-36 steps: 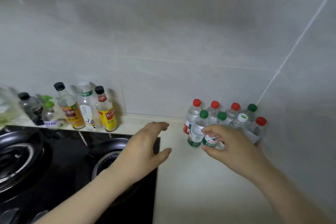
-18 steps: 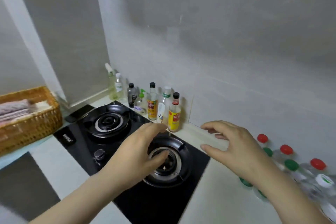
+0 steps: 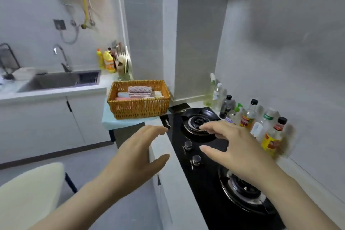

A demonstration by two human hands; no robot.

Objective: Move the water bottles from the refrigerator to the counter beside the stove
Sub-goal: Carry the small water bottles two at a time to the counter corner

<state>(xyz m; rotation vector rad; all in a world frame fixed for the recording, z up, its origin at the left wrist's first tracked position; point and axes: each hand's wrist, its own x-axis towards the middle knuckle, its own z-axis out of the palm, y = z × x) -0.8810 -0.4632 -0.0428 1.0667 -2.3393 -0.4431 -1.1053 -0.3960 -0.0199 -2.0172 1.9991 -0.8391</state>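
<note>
Both of my hands are empty and held out in front of me. My left hand (image 3: pixel 138 157) hovers over the counter's front edge, left of the black gas stove (image 3: pixel 209 177), with fingers loosely spread. My right hand (image 3: pixel 237 149) hangs above the stove between its two burners, fingers relaxed. No water bottles and no refrigerator are in view. Only condiment bottles (image 3: pixel 270 136) stand along the wall behind the stove.
A wicker basket (image 3: pixel 139 108) holding folded cloths sits left of the stove. Further left are a steel sink (image 3: pixel 59 80) with a tap, detergent bottles (image 3: pixel 108 61) and white cabinets. A pale chair back (image 3: pixel 29 192) fills the lower left. A spray bottle (image 3: pixel 211 89) stands in the corner.
My view has swung left, away from the cluster of water bottles on the counter, which has left the frame. My right hand let go of a bottle and both hands moved left over the stove.
</note>
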